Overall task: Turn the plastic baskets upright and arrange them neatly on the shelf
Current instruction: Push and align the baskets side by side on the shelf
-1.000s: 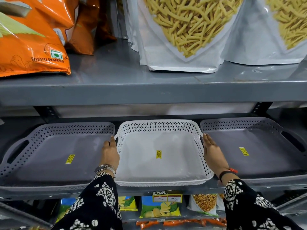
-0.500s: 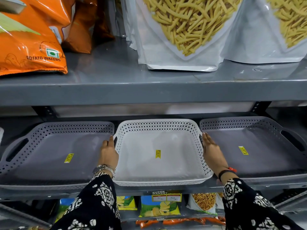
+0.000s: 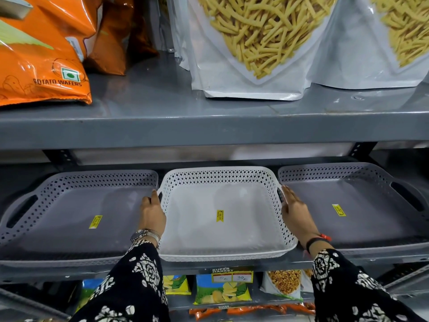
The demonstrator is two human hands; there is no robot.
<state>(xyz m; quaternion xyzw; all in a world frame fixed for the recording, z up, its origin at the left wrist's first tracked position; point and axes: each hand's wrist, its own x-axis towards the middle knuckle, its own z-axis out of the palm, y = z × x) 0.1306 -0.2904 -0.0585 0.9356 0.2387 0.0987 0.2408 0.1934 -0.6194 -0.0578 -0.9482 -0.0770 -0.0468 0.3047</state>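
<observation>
— Baskets: what has been changed in the last second?

— Almost nothing. The white basket (image 3: 222, 214) is kept upright mid-shelf (image 3: 209, 267) between two grey baskets (image 3: 76, 212); left hand (image 3: 152, 214) curled on its rim, right hand (image 3: 294, 214) pressed flat. Only final squaring seems left.

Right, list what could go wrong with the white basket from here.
The white basket overhangs the shelf edge at its front rim; pulled forward, it might tip off. It is wedged tight between both grey baskets, so the left hand or right hand nudging it may knock one askew.
</observation>
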